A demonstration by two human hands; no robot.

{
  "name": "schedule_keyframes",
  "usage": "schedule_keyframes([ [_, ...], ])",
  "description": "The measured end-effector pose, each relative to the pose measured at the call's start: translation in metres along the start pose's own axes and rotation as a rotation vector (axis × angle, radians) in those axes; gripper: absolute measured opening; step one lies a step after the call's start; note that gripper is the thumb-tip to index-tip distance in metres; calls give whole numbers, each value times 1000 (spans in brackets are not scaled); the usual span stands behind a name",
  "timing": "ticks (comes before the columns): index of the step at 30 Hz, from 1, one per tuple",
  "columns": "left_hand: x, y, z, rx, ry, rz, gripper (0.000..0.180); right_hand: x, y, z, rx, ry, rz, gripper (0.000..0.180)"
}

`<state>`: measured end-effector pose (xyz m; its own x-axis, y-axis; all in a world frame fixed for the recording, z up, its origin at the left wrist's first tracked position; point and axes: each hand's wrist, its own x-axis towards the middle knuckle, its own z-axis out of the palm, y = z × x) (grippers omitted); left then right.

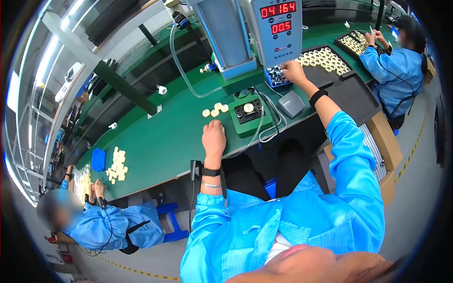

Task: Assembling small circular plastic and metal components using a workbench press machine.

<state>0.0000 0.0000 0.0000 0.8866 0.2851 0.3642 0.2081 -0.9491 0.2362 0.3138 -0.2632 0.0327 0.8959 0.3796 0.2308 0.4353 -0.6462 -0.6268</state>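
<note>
My left hand (213, 137) rests at the near edge of the green table, its fingers curled together; whatever they may hold is hidden. Just beyond it lie several cream round pieces (215, 112). My right hand (293, 71) reaches over a blue bin (272, 86) of small metal parts (277, 75), thumb and fingers drawn together at its near side. Between my hands stands a bench press (224, 42) with a green base. One cream round piece (248, 108) sits in the press's black fixture (242, 114).
A grey box (291, 104) and looping cables lie right of the fixture. Black trays (347, 94) hold rows of cream pieces. A counter box (277, 35) with red digits stands above the bin. Co-workers in blue (396, 75) sit at both ends. A carton (384, 141) stands right.
</note>
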Motion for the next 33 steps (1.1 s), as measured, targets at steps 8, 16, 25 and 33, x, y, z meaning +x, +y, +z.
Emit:
schedule_keyframes([
  [8,-19,-8,8,-214,353,32,33,-14,-16,-17,985,-92,280,18],
  [16,-24,-6,4,-240,371,27,35,-89,-93,18,1667,-368,385,22],
  [25,-25,-5,4,-237,348,32,36,-123,-167,39,1872,-302,499,26],
  [33,-24,-6,4,-229,338,41,36,-142,-165,26,1919,-317,254,29],
])
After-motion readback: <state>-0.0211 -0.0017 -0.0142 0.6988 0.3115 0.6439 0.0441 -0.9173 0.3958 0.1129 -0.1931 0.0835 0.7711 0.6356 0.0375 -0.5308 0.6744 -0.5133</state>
